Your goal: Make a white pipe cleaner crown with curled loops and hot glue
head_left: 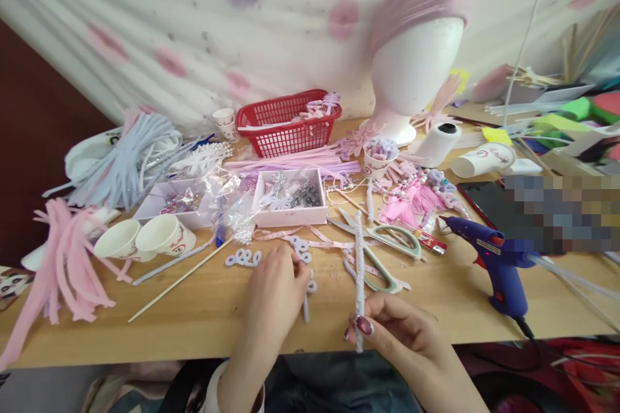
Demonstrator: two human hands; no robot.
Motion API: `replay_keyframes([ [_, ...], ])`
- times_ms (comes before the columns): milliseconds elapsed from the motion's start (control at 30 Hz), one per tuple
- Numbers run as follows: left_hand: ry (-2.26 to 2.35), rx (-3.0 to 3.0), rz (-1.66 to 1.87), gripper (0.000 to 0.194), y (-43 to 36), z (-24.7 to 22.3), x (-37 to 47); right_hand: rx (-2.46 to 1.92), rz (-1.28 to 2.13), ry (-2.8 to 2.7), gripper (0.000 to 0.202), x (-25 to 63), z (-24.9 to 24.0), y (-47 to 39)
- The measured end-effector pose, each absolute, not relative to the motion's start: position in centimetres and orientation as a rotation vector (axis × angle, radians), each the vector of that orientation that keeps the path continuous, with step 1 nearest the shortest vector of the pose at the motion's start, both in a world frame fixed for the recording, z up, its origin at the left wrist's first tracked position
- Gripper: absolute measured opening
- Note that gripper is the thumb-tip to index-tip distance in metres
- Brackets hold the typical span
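Observation:
My right hand (397, 329) pinches the lower end of a pale lavender pipe cleaner (359, 264) between thumb and fingers. It stands upright and looks thick, as if tightly wound. My left hand (276, 293) is closed over the table, its fingertips curled down beside a lavender curled pipe cleaner (306, 310) with loops and a straight stem. Whether those fingers grip that piece is hidden. Just left of the hand lies another row of pipe cleaner loops (243, 258). Scissors with pale green handles (394, 239) lie open beyond my right hand.
A blue glue gun (504, 264) stands at the right, its cord over the table edge. Behind are a white box of trinkets (290, 216), a red basket (285, 142) and a mannequin head (416, 64). Paper cups (167, 235) and a thin wooden stick (179, 281) lie left.

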State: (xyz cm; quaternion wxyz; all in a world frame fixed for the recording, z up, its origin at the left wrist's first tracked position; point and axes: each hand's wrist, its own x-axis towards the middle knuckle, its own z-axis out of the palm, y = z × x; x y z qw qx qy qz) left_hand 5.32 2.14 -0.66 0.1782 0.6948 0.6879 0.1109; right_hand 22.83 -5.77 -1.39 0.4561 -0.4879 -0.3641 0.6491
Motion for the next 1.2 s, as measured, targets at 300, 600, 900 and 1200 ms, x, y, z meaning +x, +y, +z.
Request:
replay_keyframes([
  [300,1.353,1.036,1.035,0.017,0.4,-1.0,2.0,-1.14,1.587,-0.906,0.03,23.4,-2.8,-4.9],
  [600,1.258,0.768,1.3,0.043,-1.2,-1.0,2.7,-1.04,1.655,-0.848,0.035,21.8,-1.8,-4.1],
  [900,1.293,0.939,1.347,0.033,-1.2,-1.6,1.1,-1.128,1.629,-0.927,0.032,19.8,-1.4,-4.8],
  [1200,1.267,0.757,1.378,0.025,-1.7,0.3,2.1,-1.224,1.504,-0.988,0.033,18.5,-2.0,-5.2],
])
